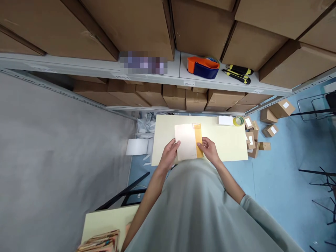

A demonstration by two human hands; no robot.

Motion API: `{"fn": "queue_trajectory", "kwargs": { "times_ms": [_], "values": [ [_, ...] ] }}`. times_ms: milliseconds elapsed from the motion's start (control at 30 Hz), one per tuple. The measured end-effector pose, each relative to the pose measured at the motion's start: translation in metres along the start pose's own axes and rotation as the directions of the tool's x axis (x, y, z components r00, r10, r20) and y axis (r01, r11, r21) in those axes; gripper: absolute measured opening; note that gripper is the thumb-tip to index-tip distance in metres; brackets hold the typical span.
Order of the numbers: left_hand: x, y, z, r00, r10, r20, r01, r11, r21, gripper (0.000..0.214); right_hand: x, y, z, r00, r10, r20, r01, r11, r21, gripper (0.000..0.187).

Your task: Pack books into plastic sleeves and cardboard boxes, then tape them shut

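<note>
Above the pale-yellow rectangular tabletop [228,147], forearms [152,187] extended, the left hand [169,154] and right hand [210,149] pinch a flat, rectangular white-and-orange item [187,141] at opposite edges between fingers [177,144]. Brown cardboard boxes [202,29] occupy grey metal shelving [89,67], contents hidden.

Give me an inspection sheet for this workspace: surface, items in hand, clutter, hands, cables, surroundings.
Surface: pale yellow table, beyond the person's body.
Job's things: flat white piece with an orange band, held up in both hands.
Clutter: white box-like item and tape roll at the table's far right; cutters and tape dispenser on the shelf.
Hands: left hand and right hand pinch opposite edges.
Cables: none clearly seen.
Surroundings: cardboard boxes shelved, others on the floor, right.
</note>
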State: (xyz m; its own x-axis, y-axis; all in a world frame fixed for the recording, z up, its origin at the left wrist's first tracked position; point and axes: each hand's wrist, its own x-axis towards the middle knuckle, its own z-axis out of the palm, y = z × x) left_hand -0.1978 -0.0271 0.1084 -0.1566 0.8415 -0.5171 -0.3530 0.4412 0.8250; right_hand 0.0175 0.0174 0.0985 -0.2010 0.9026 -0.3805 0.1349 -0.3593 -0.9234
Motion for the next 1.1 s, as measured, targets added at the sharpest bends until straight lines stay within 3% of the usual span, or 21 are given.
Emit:
{"fn": "queue_trajectory", "kwargs": {
  "times_ms": [300, 567, 733, 900, 1100],
  "values": [
    [0.013, 0.000, 0.000, 0.997, 0.072, 0.004, -0.071, 0.975, 0.212, 0.065, -0.001, -0.010, -0.007, 0.993, 0.011, -0.114, -0.026, 0.992, -0.126, 0.036],
    [0.008, 0.000, 0.016, 0.983, 0.170, -0.068, -0.135, 0.925, 0.356, 0.057, 0.004, -0.008, -0.015, 0.983, -0.022, -0.183, -0.035, 0.953, -0.301, 0.032],
    [0.003, 0.003, 0.023, 0.971, 0.218, -0.103, -0.155, 0.893, 0.423, 0.054, 0.003, -0.015, -0.020, 0.978, -0.040, -0.203, -0.038, 0.929, -0.369, 0.040],
    [-0.006, 0.010, 0.029, 0.965, 0.257, -0.054, -0.198, 0.847, 0.494, 0.049, 0.001, -0.023, -0.023, 0.972, -0.079, -0.220, -0.039, 0.874, -0.484, 0.056],
    [-0.019, 0.017, 0.038, 0.960, 0.279, -0.029, -0.218, 0.805, 0.552, 0.041, -0.001, -0.028, -0.026, 0.961, -0.125, -0.246, -0.024, 0.850, -0.526, 0.058]
  ]
}}
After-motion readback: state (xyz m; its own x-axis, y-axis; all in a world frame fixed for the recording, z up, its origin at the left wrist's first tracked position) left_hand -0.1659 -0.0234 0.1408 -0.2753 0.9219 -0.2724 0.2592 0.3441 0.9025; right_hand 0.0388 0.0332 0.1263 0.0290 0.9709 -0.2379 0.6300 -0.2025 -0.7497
